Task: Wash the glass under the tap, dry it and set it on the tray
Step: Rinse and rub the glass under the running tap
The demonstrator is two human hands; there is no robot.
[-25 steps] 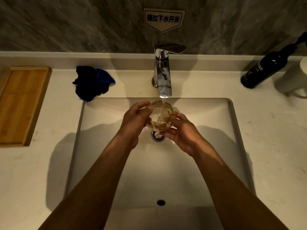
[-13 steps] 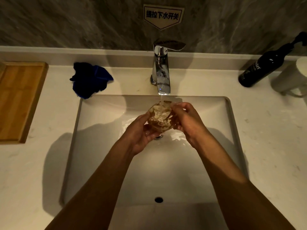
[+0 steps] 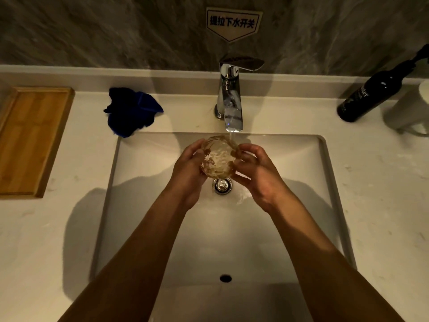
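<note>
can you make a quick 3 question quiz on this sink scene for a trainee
1. True or false: the glass is already on the wooden tray.
2. What lies between tray and tap? A) blue cloth B) sponge C) plate
3. Which hands hold the glass?

Key:
1. False; it is over the sink, at the running water.
2. A, the blue cloth.
3. Both, left hand and right hand.

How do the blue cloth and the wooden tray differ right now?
The blue cloth lies crumpled beside the sink's back left corner; the wooden tray lies flat, farther left. The cloth is dark and soft, the tray pale and rigid. Both rest on the counter, untouched.
</note>
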